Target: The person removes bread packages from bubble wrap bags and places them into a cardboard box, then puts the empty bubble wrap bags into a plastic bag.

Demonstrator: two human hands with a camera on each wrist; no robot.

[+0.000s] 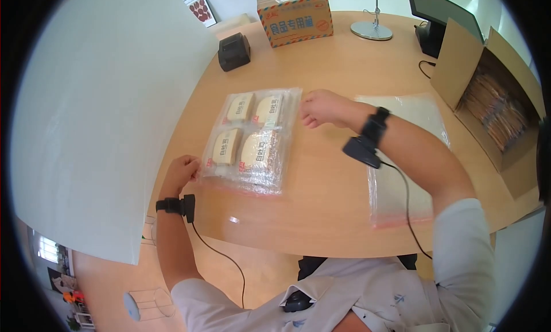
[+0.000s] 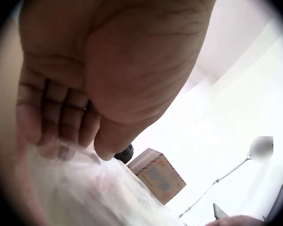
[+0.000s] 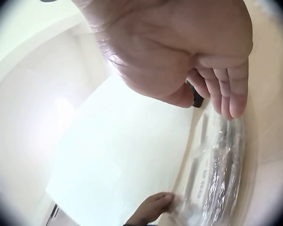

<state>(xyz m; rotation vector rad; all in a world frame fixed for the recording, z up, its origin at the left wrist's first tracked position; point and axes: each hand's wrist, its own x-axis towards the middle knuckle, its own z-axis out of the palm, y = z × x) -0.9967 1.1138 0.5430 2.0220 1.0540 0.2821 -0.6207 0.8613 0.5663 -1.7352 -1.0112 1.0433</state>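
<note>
A large clear plastic bag [image 1: 247,180] lies flat on the table, holding several wrapped slices of white toast [image 1: 227,146] in two rows. At the bag's lower left edge, my left hand [image 1: 182,172] pinches the film between thumb and fingers. The left wrist view has this film [image 2: 92,188] crinkled under the fingertips. My right hand [image 1: 326,108] is at the upper right corner of the bag. In the right wrist view its fingers [image 3: 224,92] reach down to the bag's end, nearly straight, with the thumb apart from them.
More clear bags [image 1: 402,177] lie flat under my right forearm. An opened carton [image 1: 459,62] filled with packed items stands at the right. Toward the back are a closed carton [image 1: 295,19], a black device [image 1: 234,52], a lamp base [image 1: 372,30] and a monitor [image 1: 445,13]. A white panel [image 1: 109,102] borders the left side.
</note>
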